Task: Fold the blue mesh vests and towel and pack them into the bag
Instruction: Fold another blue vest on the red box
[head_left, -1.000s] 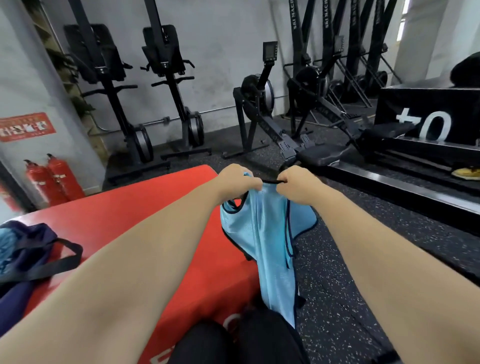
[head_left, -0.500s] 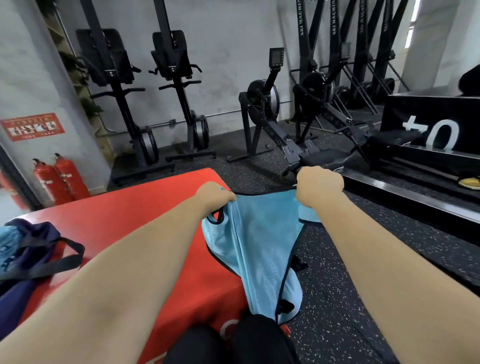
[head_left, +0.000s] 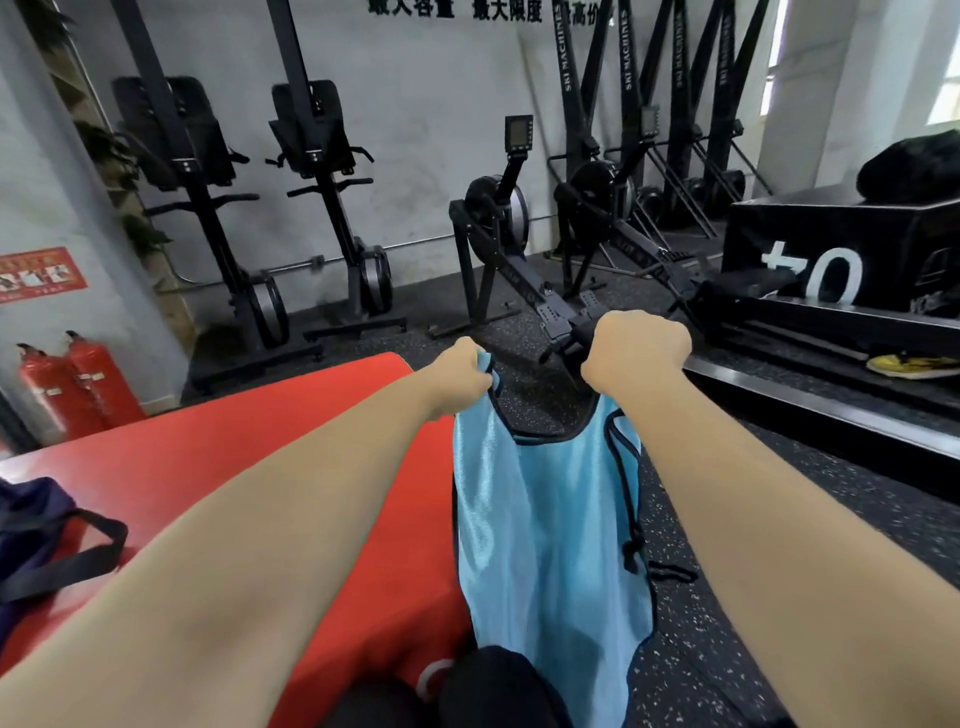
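Both hands have risen and drawn closer together since the earlier frame. The blue mesh vest (head_left: 550, 545), then spread wide and low between them, now hangs at full length.

The head view is the only one I have. My left hand (head_left: 460, 382) sits just left of centre, its fingers curled tight round one shoulder strap. My right hand (head_left: 636, 353), a little higher and to the right, is a closed fist at the other shoulder. The strap runs up into it, though the fingers themselves are hidden behind the knuckles. The vest drops from the two hands down the middle of the frame to the bottom edge, across the right edge of the red mat (head_left: 234, 452). It is well apart from the bag (head_left: 36, 540), which lies on the mat at the lower left.

I judge the task to be at an early stage. This vest is unfolded and only held up ready for a first fold, and I cannot see inside the bag. Folding, the towel and all the packing appear to be left.

I count one vest, one bag, two hands, no towel in sight, and two fire extinguishers (head_left: 52, 395) at the left edge.
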